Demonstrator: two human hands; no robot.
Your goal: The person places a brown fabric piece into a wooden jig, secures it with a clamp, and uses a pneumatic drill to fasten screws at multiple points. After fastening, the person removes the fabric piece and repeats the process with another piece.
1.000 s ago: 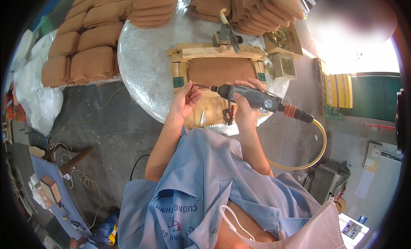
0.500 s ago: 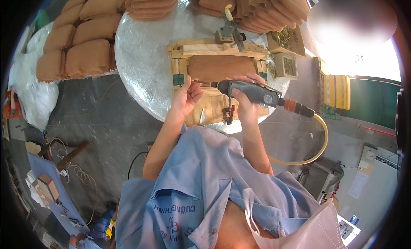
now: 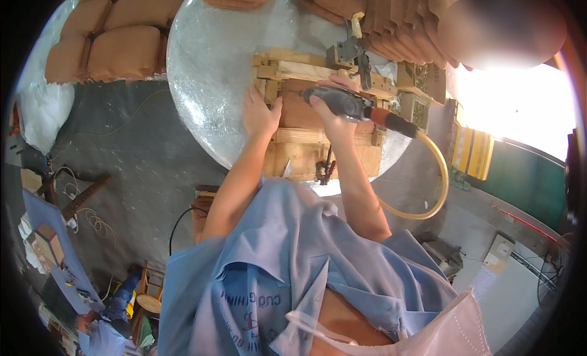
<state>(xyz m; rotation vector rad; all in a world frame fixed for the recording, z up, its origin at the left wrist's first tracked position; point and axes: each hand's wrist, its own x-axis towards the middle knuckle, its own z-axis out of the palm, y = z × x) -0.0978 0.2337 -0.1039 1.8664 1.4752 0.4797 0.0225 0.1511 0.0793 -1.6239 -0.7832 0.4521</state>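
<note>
My right hand [image 3: 335, 118] is wrapped round a grey-and-black air driver [image 3: 346, 104]. From its orange-banded rear end runs a yellow hose [image 3: 441, 172]. The tool lies over a brown wooden panel [image 3: 296, 116], which is set in a pale wooden jig [image 3: 287, 149]. Its front tip points toward the jig's left side, and I cannot make out the bit. Against the left end of the jig rests my left hand [image 3: 263, 114], fingers stretched out and thumb apart. A toggle clamp [image 3: 353, 49] is mounted at the jig's back right, and another clamp [image 3: 325, 167] at its front.
The jig stands on a round table wrapped in clear film [image 3: 205, 105]. Stacked brown panels [image 3: 397, 25] sit behind it, with more stacks [image 3: 125, 53] at the far left. Boxes of small parts [image 3: 414, 111] stand right of the jig. Another person [image 3: 110, 337] is at the lower left.
My left hand has left the tool's tip and moved to the jig's left end, its fingers opening out. My right hand has carried the driver farther forward over the panel. The view has shifted.
</note>
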